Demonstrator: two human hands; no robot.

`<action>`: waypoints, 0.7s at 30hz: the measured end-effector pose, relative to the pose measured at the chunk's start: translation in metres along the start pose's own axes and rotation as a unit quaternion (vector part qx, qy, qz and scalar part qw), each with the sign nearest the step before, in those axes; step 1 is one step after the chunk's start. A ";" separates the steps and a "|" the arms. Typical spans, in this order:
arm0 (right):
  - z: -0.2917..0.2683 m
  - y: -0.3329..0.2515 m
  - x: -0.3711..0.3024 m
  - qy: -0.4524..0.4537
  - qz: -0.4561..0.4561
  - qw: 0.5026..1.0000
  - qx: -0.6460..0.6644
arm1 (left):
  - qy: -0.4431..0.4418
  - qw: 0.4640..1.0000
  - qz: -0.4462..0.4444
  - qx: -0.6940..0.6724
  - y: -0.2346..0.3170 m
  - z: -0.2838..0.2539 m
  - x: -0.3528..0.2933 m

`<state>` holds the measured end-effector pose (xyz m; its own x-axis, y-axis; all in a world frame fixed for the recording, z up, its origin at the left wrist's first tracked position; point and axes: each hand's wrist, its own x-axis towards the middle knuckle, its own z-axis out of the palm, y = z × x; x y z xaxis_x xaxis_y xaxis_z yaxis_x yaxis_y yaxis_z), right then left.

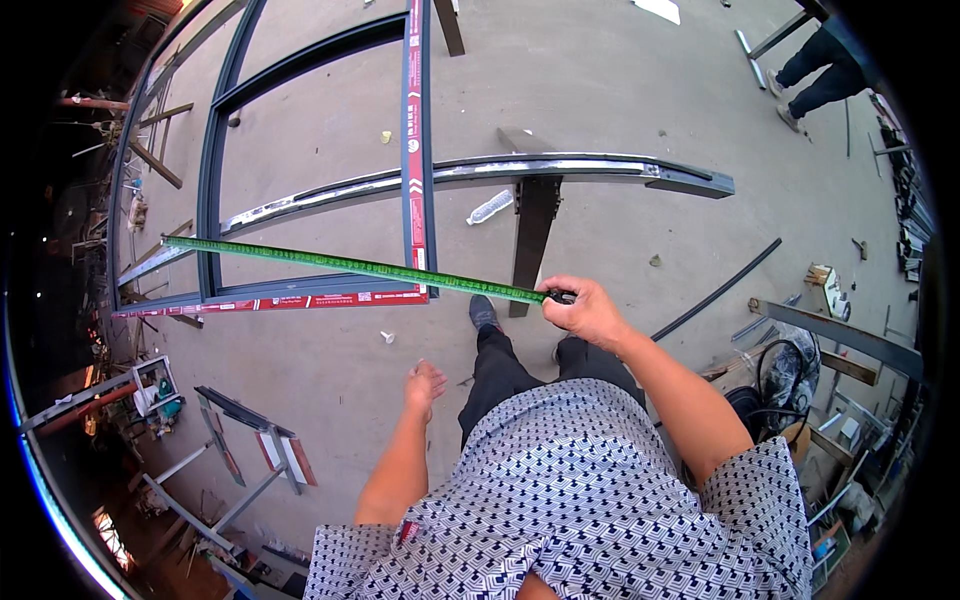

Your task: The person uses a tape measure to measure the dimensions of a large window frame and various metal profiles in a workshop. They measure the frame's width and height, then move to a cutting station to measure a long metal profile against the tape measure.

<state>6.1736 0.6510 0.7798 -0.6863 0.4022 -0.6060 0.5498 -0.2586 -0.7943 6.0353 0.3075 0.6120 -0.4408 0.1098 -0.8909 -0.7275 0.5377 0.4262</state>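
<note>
My right hand (pixel 580 310) grips the dark case of a tape measure (pixel 350 266). Its green blade runs out to the left across a dark grey metal window frame (pixel 424 110), crossing the corner edge, and its far tip lies near the frame's left part. Red and white protective film covers the frame's right and near bars. Held low in front of my body, my left hand (pixel 425 385) is empty, its fingers loosely apart, away from the frame and the tape.
A long metal beam (pixel 690 180) on a dark post (pixel 536 230) runs under the frame. Nearby on the floor lie a plastic bottle (pixel 490 207) and a black rod (pixel 715 290). Steel bars (pixel 850 338) and clutter fill the right. Another person's legs (pixel 825 70) show at the far right.
</note>
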 end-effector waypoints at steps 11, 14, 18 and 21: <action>-0.053 0.011 -0.034 0.106 -0.029 0.993 -0.041 | -0.070 0.994 0.072 0.033 0.080 0.060 -0.022; -0.058 0.010 -0.053 0.153 -0.021 0.986 -0.065 | -0.107 0.989 0.078 0.072 0.083 0.084 -0.032; -0.064 0.029 -0.057 0.172 -0.057 0.978 -0.106 | -0.120 0.980 0.098 0.123 0.087 0.093 -0.031; -0.044 0.029 -0.051 0.181 -0.080 0.970 -0.139 | -0.099 0.983 0.100 0.118 0.086 0.070 -0.018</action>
<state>6.2458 0.6618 0.7897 -0.5897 0.7124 -0.3804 0.5910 0.0597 -0.8045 6.0175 0.4098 0.6539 -0.4345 0.3811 -0.8161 -0.4836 0.6656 0.5684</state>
